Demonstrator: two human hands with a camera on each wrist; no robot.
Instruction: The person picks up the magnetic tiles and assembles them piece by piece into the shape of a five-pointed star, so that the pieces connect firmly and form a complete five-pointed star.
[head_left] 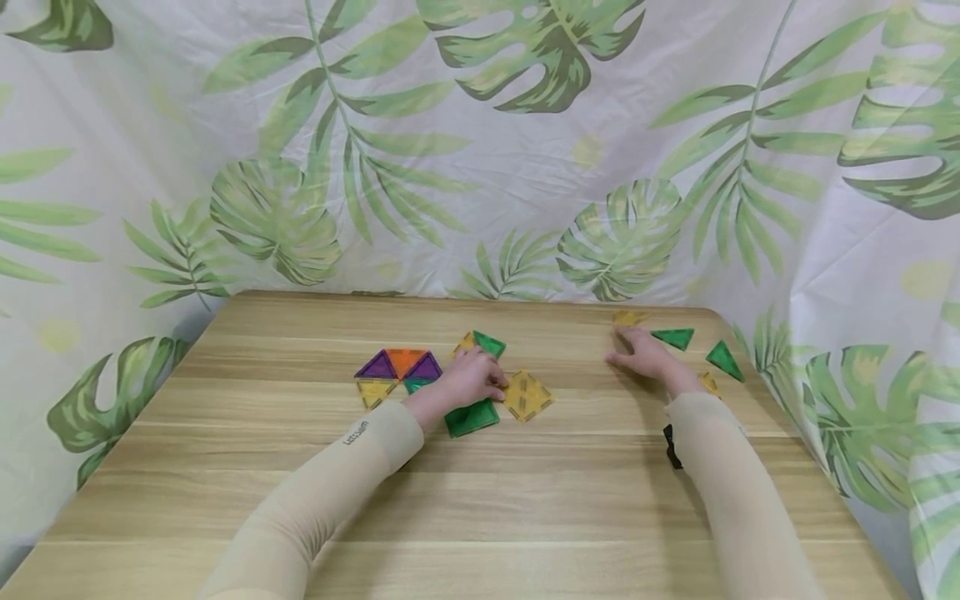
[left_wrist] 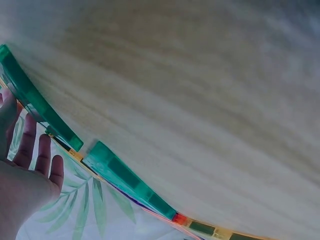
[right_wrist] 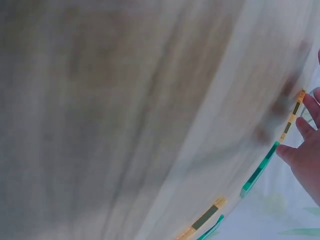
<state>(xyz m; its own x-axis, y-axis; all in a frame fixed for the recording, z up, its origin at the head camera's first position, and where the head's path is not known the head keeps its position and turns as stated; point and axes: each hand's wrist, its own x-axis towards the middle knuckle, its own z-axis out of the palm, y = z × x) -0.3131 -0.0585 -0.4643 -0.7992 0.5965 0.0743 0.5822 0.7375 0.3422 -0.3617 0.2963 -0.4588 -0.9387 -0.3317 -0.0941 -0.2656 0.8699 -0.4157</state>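
My left hand lies over a group of flat translucent magnetic tiles, partly hiding them. Around it are a green square tile, a yellow diamond of tiles and a green tile. In the left wrist view its fingers are relaxed, just beside the upright-looking edge of a green tile. Towards the back right, my right hand reaches to a yellow tile, fingers loosely extended. Whether its fingertips touch that tile is hard to tell.
Left of the left hand, purple tiles, an orange tile and a yellow tile lie joined. Green triangles and a yellow tile lie near the right edge of the wooden table. A leaf-patterned curtain hangs behind.
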